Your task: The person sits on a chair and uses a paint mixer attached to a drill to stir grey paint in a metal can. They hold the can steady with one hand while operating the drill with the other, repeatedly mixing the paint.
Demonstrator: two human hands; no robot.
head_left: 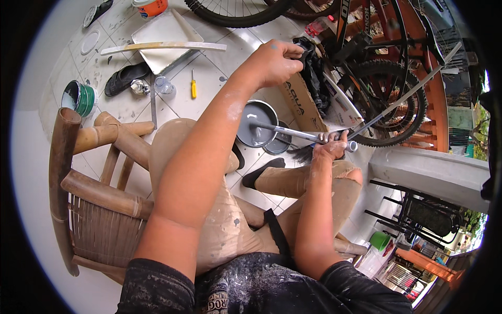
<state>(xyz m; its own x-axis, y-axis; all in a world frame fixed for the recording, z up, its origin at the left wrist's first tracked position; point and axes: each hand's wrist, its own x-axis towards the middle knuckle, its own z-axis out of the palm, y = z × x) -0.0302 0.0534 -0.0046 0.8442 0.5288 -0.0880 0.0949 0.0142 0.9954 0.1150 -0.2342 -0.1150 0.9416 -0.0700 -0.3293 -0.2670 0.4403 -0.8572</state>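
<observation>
My right hand is closed round a grey pipe. The pipe slants from grey paint in a round bucket to a hollow end just past my hand. A long thin grey strip runs up and right from beside the same hand; whether I grip it too is hidden. My left hand reaches forward, fingers loosely bent and apart, nothing visible in them. It is nearest to a black plastic bag in a cardboard box. Grey paint smears mark my left hand and forearm.
Bicycles stand ahead and right. A bamboo chair is at left. On the tiles are a yellow-handled screwdriver, black sandal, plastic bottle, green paint can and white tray under a pale strip.
</observation>
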